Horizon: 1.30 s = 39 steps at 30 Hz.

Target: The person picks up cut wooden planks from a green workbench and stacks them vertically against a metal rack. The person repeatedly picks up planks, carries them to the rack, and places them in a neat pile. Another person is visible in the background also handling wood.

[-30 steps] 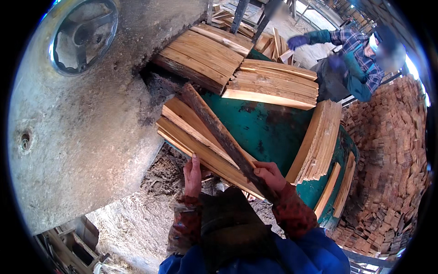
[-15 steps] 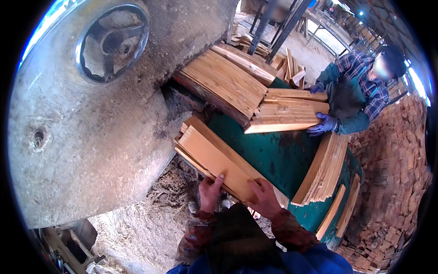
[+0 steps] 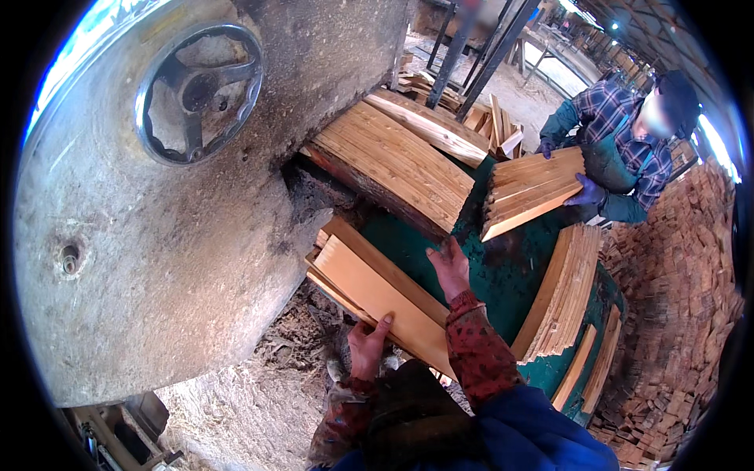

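Observation:
My left hand grips the near edge of a small stack of wooden boards, its thumb lying on the top face. These boards slant from the machine side down toward my body. Stretched forward over them, my right hand is off the boards, with thumb and fingers apart. Its fingertips are at the near corner of a larger block of sawn boards; whether they touch it I cannot tell. That block lies side by side with others on the green table, against the machine.
Opposite me a co-worker in gloves holds a fanned bundle of boards. More boards and two narrow strips lie at the table's right. A machine housing with a handwheel fills the left. Cut wood is piled at far right.
My right hand has left the boards and moved forward to the larger block. My left hand stays on the boards. The co-worker has pulled the bundle away from the block, to the right.

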Motion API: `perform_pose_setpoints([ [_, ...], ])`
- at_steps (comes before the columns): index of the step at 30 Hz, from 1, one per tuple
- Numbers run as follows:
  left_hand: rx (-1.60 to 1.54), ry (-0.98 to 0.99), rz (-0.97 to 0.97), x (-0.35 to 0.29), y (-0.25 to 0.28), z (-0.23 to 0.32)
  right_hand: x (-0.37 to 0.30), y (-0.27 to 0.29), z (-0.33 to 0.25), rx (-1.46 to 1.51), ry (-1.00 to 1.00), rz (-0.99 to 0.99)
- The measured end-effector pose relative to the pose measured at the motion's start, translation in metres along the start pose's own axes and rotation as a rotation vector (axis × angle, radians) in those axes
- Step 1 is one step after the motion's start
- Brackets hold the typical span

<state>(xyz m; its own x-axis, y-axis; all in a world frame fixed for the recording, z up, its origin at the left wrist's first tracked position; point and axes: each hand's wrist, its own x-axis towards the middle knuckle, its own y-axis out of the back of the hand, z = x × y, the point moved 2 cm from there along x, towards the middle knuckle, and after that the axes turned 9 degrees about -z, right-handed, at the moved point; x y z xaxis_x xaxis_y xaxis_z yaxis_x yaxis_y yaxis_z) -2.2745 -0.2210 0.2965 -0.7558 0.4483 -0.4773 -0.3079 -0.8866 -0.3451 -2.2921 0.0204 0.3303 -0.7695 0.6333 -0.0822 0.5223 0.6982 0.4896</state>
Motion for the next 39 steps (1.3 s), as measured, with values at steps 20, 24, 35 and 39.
perform_pose_setpoints([
  [20, -0.119, 0.058, -0.028, -0.004, -0.005, 0.009, 0.068, -0.054, -0.046, -0.776, 0.225, -0.43],
  [24, -0.093, 0.025, -0.001, 0.0, -0.003, -0.001, 0.038, -0.028, -0.013, -0.676, 0.223, -0.51],
  [35, -0.05, 0.017, 0.042, 0.003, -0.004, -0.005, -0.115, 0.086, 0.036, -0.575, 0.282, -0.424],
  [39, -0.087, 0.075, 0.042, 0.0, -0.005, -0.002, -0.127, 0.09, 0.021, -0.537, 0.314, -0.515],
])
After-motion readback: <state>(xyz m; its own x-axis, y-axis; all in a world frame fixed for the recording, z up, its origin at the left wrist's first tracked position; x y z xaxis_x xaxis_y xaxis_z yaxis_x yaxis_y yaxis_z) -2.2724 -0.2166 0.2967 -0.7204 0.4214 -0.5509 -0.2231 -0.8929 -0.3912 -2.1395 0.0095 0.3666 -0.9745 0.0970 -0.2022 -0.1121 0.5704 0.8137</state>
